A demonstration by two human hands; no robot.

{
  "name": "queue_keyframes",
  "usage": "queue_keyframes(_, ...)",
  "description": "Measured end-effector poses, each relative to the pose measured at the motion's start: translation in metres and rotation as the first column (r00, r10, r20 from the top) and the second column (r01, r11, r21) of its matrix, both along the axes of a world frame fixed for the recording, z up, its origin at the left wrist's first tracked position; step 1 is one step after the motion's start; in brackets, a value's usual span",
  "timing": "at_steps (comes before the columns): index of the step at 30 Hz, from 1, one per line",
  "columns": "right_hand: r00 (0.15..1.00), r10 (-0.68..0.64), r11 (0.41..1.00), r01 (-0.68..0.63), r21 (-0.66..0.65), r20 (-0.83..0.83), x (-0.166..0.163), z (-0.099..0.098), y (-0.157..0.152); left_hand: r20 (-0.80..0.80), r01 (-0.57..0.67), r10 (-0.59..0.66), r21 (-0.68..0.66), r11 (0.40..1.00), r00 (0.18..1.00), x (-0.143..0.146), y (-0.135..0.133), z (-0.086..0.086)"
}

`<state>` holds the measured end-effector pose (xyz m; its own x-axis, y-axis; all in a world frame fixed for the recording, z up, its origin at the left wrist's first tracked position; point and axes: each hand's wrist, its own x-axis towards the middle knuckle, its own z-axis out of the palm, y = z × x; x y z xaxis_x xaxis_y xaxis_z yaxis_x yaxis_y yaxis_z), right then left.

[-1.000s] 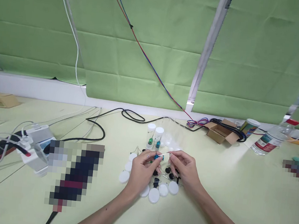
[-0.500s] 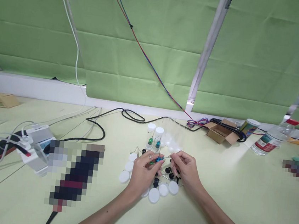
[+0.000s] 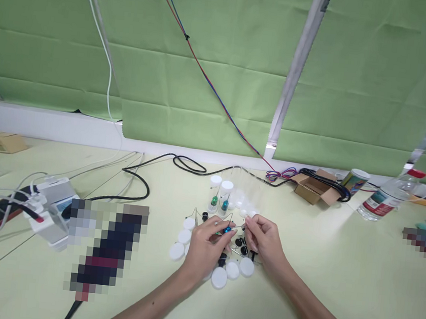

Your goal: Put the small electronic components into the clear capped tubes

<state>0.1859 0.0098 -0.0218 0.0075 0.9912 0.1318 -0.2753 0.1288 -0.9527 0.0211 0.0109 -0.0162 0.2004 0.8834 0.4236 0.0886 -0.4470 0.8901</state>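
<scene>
My left hand is closed, with thumb and fingers pinching a small shiny blue piece fitted with thin metal wire. My right hand is closed too, its fingertips pinched at the far end of the wire sticking out of that piece. Just beyond the hands stand two clear capped tubes, one with a green piece in it and the other with a blue-green piece. Round white caps and small black pieces with wires lie around and partly under my hands.
More clear tubes lie behind my right hand. A power strip with cables and a pixelated dark object are on the left. An open cardboard box, a can and a water bottle stand at the back right.
The blue piece has shifted and turned slightly between my fingers, its upright wire now leaning more to the right. Both hands stay in nearly the same place.
</scene>
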Motion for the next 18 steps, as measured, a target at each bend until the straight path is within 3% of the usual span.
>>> queue_keyframes(8,0.998,0.055,0.998,-0.055,-0.005,0.003,0.0019,0.0002,0.0010,-0.052,0.001,0.003,0.077,0.997,0.999,0.0001,-0.0016,0.0007)
queue_keyframes(18,0.998,0.066,0.998,-0.066,0.006,0.023,0.0006,0.0003,0.0007,-0.069,0.004,0.000,0.066,0.998,0.998,-0.0002,-0.0028,0.0035)
